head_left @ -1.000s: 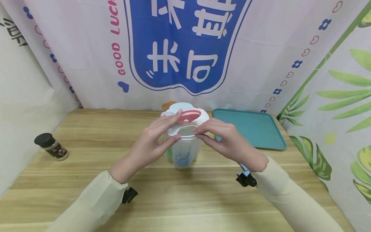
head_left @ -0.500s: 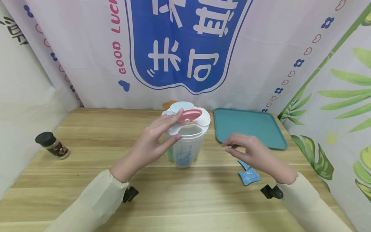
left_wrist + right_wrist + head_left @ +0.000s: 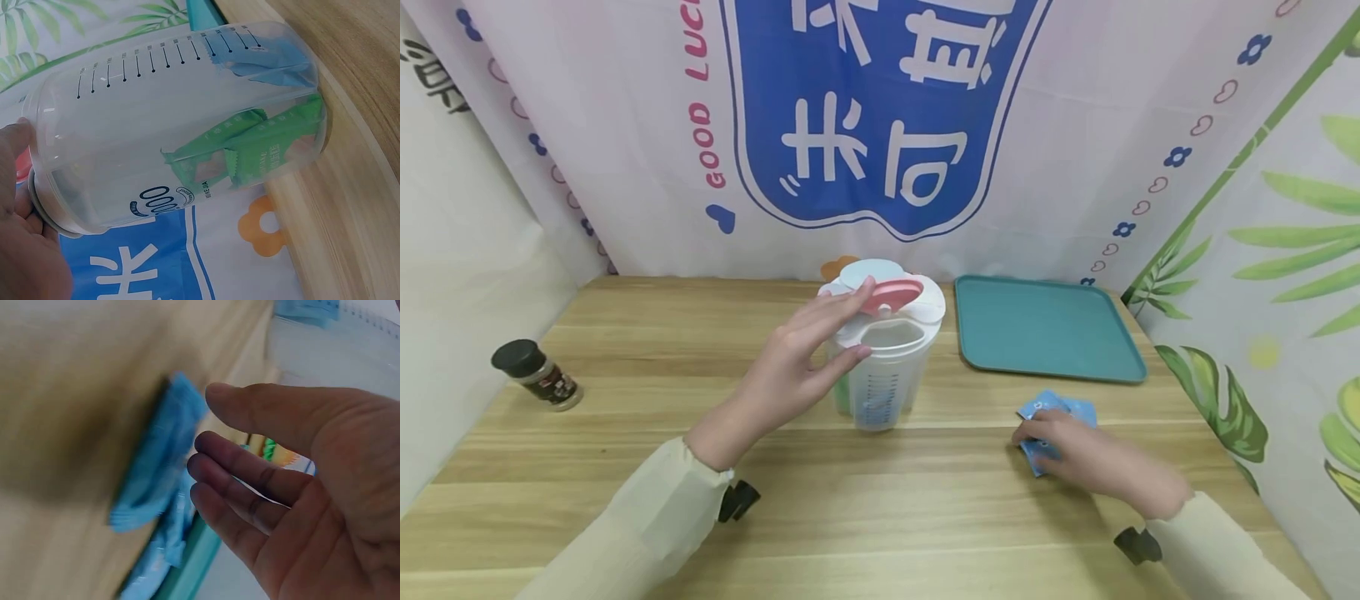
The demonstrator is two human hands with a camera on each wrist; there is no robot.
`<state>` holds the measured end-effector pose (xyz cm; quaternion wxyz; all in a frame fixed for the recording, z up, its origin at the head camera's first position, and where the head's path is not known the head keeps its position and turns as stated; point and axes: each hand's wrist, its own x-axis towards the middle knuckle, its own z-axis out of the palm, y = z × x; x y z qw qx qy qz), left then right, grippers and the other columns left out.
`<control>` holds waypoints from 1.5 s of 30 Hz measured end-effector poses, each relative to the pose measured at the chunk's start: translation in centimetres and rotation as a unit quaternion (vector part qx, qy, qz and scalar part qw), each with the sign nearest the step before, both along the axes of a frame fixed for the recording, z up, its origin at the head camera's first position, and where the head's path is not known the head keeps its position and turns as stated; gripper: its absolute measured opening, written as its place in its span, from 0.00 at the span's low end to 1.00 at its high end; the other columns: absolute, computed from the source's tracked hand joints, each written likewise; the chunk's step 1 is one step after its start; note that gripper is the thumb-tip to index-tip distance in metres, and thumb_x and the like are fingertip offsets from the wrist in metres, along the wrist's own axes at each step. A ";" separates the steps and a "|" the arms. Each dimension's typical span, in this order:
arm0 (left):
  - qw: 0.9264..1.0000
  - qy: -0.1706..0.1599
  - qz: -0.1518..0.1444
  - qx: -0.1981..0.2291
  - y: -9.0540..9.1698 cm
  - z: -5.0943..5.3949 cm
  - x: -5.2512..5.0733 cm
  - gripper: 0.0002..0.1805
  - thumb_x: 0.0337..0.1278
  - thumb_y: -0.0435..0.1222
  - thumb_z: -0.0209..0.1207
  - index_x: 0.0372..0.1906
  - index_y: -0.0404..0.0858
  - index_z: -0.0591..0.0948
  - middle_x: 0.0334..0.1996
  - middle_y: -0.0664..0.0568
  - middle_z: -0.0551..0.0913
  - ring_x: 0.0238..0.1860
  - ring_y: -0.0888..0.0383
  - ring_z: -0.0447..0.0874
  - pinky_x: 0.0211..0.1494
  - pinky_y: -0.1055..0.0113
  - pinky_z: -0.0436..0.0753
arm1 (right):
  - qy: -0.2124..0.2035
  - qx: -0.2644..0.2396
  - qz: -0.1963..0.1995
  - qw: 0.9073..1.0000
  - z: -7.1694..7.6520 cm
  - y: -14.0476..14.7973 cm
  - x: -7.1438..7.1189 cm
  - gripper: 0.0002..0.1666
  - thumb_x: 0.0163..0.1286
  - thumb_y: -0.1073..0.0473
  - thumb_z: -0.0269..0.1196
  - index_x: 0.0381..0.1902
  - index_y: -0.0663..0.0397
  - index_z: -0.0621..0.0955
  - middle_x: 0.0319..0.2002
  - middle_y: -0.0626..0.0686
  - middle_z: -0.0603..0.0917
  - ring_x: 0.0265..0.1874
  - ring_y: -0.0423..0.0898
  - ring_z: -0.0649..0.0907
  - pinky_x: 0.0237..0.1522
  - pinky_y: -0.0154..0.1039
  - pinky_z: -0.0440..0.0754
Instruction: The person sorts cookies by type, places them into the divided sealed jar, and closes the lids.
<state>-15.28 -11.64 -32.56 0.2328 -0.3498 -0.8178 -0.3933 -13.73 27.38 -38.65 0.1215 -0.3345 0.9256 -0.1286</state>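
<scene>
A clear plastic storage container (image 3: 883,392) with measuring marks stands upright on the table, its white lid (image 3: 931,302) bearing coloured flaps. Its pink flap (image 3: 895,294) is raised, leaving the front opening uncovered. My left hand (image 3: 786,383) holds the lid's left side, thumb by the front opening, fingers at the pink flap. Inside the container lie green packets (image 3: 250,147) and a blue packet (image 3: 269,59). On the right, my right hand (image 3: 1078,450) is over small blue packets (image 3: 1082,410); in the right wrist view its thumb and fingers are spread beside one blue packet (image 3: 159,453), holding nothing.
A teal tray (image 3: 1048,329) lies at the back right, beyond the blue packets. At the far left a seasoning jar (image 3: 538,375) with a black lid is on the wooden table (image 3: 850,525). A printed cloth (image 3: 647,167) hangs behind the table.
My right hand has left the container's opening and moved right and down to the blue packets, uncovering them on the way. My left hand has stayed at the lid.
</scene>
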 end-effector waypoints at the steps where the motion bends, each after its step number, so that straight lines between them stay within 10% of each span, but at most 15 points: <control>1: 1.000 0.000 0.000 0.000 0.0 0.0 0.0 0.40 0.62 0.31 0.71 0.78 0.40 0.70 0.68 0.46 0.83 0.74 0.47 0.78 0.87 0.46 0.61 | -0.001 0.002 -0.001 1.000 -0.2 0.1 0.1 0.16 0.68 0.63 0.72 0.53 0.52 0.86 0.48 0.51 0.87 0.49 0.53 0.85 0.50 0.51 0.88; 20: 1.000 -0.003 0.004 -0.007 -0.1 0.0 0.1 0.40 0.63 0.32 0.71 0.79 0.41 0.69 0.69 0.47 0.82 0.74 0.47 0.77 0.87 0.46 0.62 | 0.026 0.008 -0.018 0.999 -1.6 1.2 0.5 0.18 0.67 0.61 0.73 0.53 0.53 0.85 0.45 0.49 0.84 0.42 0.43 0.81 0.40 0.41 0.84; 34: 1.000 0.004 0.004 -0.004 -0.1 0.0 0.0 0.40 0.62 0.31 0.71 0.78 0.40 0.69 0.69 0.46 0.82 0.74 0.47 0.77 0.86 0.45 0.62 | 0.002 0.026 -0.041 0.999 -1.3 1.9 0.5 0.19 0.65 0.68 0.72 0.53 0.53 0.85 0.48 0.53 0.85 0.48 0.53 0.84 0.49 0.53 0.88; 45: 1.000 0.005 0.004 -0.005 0.0 0.0 0.0 0.40 0.62 0.31 0.71 0.78 0.41 0.69 0.69 0.47 0.83 0.74 0.47 0.77 0.86 0.45 0.63 | -0.075 -0.041 -0.043 0.995 -0.5 2.8 0.0 0.12 0.65 0.63 0.73 0.36 0.52 0.78 0.30 0.42 0.74 0.31 0.33 0.68 0.29 0.30 0.68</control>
